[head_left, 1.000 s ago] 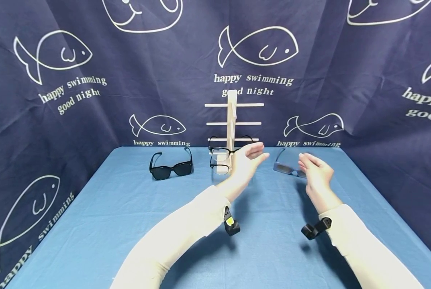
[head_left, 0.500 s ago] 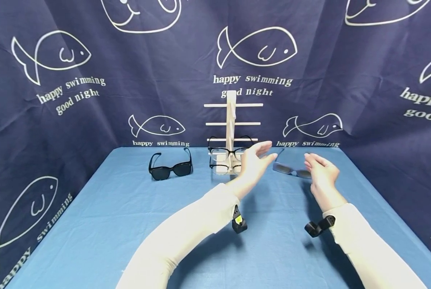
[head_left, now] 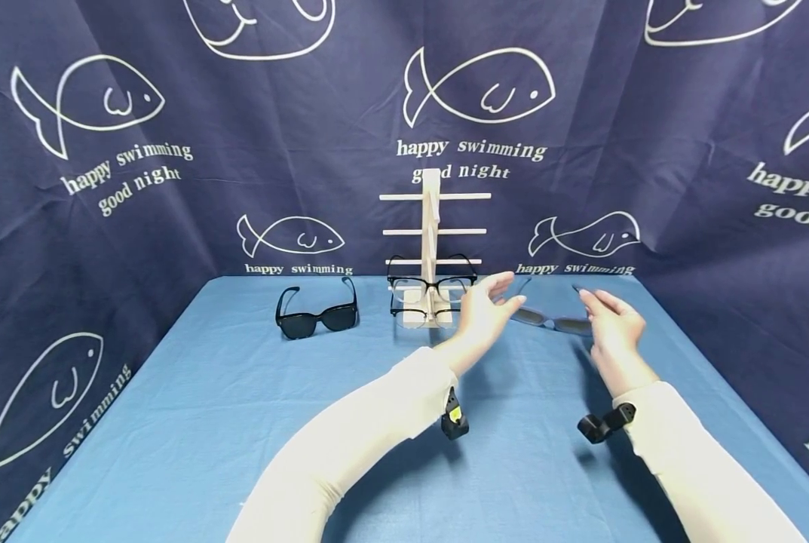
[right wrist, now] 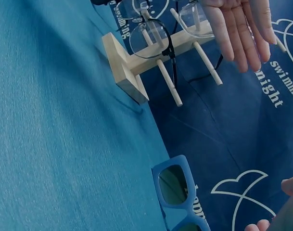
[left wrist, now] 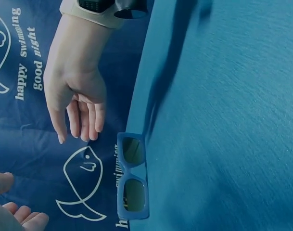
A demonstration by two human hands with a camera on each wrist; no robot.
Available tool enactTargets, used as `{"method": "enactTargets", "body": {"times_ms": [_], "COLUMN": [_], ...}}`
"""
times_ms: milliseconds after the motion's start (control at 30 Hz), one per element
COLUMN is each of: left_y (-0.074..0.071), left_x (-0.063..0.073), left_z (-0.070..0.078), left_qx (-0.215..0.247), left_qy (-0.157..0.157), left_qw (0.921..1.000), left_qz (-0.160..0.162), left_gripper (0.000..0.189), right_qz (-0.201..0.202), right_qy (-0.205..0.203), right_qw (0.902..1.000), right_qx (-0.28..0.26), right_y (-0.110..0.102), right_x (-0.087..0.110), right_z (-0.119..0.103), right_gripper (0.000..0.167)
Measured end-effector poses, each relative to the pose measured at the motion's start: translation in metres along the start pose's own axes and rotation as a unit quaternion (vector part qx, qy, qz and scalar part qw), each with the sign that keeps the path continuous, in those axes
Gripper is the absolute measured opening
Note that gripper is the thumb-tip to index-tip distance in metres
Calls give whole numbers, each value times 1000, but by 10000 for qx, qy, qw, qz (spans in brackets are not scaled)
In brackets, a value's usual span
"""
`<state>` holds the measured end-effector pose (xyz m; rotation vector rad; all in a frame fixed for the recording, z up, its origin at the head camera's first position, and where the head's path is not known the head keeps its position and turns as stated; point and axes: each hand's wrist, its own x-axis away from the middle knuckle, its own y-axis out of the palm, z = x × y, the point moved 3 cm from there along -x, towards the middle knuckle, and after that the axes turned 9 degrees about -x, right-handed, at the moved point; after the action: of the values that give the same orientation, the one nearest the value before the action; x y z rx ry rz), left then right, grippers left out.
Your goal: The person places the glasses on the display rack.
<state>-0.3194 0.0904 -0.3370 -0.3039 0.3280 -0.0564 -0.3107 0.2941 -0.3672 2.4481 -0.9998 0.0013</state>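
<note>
Flanking blue sunglasses (head_left: 550,324) right of centre in the head frame, the left hand (head_left: 480,315) and right hand (head_left: 617,328) extend forward. Each grip is unclenched, the left's fingers outstretched, the right's relaxed.

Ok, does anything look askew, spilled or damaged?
Nothing stands out. The rack stands upright, with the upper glasses and lower glasses level on it. The black sunglasses and blue sunglasses rest on the table, arms unfolded. No spill or damage shows.
</note>
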Motion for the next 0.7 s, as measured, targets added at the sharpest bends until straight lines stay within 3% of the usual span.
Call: {"method": "enactTargets", "body": {"times_ms": [267, 333, 467, 700], "left_y": [12, 14, 19, 25], "left_x": [0, -1, -3, -8], "left_z": [-5, -6, -11, -20], "left_qx": [-332, -458, -608, -660], "left_qy": [-104, -119, -118, -164], "left_qw": [9990, 9983, 9975, 9974], "left_qz": [-282, -343, -327, -243], "left_gripper": [45, 45, 44, 43], "right_qz": [269, 316, 383, 506], "right_qy": [34, 60, 196, 430], "right_qw": [9990, 9982, 9961, 9938], "right_qx": [358, 511, 770, 888], "right_y": [-6, -7, -9, -14], "right_x": [-6, -8, -12, -21], "right_z": [2, 2, 3, 7], "right_gripper": [20, 29, 50, 49]}}
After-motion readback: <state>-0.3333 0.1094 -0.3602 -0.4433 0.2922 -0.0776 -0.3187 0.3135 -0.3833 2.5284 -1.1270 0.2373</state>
